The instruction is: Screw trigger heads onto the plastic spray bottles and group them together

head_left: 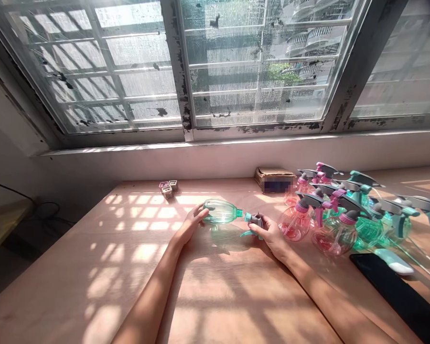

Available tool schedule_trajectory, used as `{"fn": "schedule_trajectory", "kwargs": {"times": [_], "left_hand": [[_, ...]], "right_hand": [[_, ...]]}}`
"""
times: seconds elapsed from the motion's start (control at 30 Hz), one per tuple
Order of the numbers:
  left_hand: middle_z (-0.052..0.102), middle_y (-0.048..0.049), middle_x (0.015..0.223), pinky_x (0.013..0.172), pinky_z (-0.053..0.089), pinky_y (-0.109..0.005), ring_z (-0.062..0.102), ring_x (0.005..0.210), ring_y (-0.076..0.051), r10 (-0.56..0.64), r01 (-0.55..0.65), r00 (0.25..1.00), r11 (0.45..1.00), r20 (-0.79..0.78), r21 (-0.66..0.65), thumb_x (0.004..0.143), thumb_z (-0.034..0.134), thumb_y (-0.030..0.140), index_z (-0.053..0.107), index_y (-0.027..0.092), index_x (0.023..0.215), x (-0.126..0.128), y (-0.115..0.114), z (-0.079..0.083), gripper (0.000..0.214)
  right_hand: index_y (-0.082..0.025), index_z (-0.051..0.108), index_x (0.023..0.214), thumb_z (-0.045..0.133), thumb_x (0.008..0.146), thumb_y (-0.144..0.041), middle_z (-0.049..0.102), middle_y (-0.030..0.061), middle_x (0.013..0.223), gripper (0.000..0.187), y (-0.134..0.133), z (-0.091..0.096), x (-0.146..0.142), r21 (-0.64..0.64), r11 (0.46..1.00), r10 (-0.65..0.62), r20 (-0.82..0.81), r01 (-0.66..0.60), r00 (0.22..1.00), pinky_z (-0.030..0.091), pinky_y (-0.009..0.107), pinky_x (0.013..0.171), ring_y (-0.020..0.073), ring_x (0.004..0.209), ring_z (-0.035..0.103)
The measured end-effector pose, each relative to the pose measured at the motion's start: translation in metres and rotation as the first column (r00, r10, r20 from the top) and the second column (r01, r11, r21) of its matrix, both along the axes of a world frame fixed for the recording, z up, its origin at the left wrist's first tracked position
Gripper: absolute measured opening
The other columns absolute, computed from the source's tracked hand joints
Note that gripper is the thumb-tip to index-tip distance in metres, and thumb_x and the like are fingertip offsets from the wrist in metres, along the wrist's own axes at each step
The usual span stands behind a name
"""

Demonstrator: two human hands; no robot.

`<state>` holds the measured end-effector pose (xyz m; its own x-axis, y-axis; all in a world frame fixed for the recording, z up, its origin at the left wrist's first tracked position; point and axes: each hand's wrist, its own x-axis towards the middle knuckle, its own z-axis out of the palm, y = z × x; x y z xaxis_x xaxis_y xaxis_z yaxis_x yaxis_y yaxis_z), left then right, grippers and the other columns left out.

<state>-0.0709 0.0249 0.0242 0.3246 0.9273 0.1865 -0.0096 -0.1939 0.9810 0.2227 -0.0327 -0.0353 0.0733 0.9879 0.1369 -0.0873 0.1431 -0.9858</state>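
Observation:
A clear green bottle (220,211) lies sideways above the wooden table, its threaded neck pointing right. My left hand (194,219) is closed around its base end. In my right hand (268,232) is a grey and teal spray nozzle (256,220), its teal collar turned toward the bottle's mouth. A small gap separates collar and neck. The nozzle's teal trigger points down and left. No dip tube can be made out on this nozzle.
Several pink and green spray bottles (295,224) crowd the right side. Near them lie a black phone-like slab (397,296) and a white mouse (394,262). A cardboard box (275,180) and small cube-shaped items (167,191) sit at the back, below the window.

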Motion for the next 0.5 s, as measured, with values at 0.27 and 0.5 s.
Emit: {"fn": "schedule_trajectory", "kwargs": {"times": [0.27, 0.5], "left_hand": [[0.065, -0.0118, 0.147, 0.113, 0.051, -0.060, 0.065, 0.132, -0.032, -0.222, 0.223, 0.974, 0.974, -0.049, 0.032, 0.099, 0.074, 0.035, 0.066, 0.021, 0.137, 0.016, -0.011, 0.006, 0.041], [0.067, -0.0116, 0.146, 0.113, 0.052, -0.059, 0.066, 0.131, -0.031, -0.233, 0.240, 0.965, 0.969, -0.123, 0.051, 0.100, 0.073, 0.034, 0.068, 0.022, 0.135, 0.014, -0.014, 0.004, 0.038]], "right_hand": [[-0.018, 0.069, 0.121, 0.075, 0.102, -0.030, 0.074, 0.0022, 0.104, 0.023, -0.012, 0.012, 0.000, -0.056, 0.997, 0.054, -0.004, -0.054, 0.999, 0.062, 0.029, 0.062, 0.0156, 0.075, 0.071], [-0.018, 0.070, 0.121, 0.076, 0.101, -0.028, 0.075, 0.0024, 0.105, 0.023, -0.011, 0.012, 0.001, -0.073, 0.996, 0.049, 0.002, -0.048, 0.999, 0.064, 0.031, 0.066, 0.0175, 0.080, 0.073]]}}
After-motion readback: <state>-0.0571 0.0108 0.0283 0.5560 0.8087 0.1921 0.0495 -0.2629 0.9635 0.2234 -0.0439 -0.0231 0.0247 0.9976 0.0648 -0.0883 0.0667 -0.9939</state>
